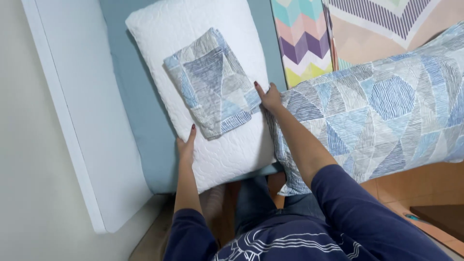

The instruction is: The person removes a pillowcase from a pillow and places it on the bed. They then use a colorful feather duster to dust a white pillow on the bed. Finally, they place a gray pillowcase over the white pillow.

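Note:
A white quilted pillow (193, 29) lies on a blue-grey mattress (140, 111). On top of it rests a folded pillowcase (212, 82) with a blue and grey geometric print. My left hand (186, 145) presses flat on the pillow's near left edge, fingers together, just below the folded case. My right hand (269, 98) grips the pillow's right edge, beside the corner of the folded case. A second pillow (382, 111) in the same blue and grey print lies to the right, touching my right forearm.
A white bed frame board (82, 121) runs along the left by a pale wall. A cloth with coloured zigzag stripes (304, 38) covers the bed at the top right. Orange floor tiles (415, 188) show at the lower right.

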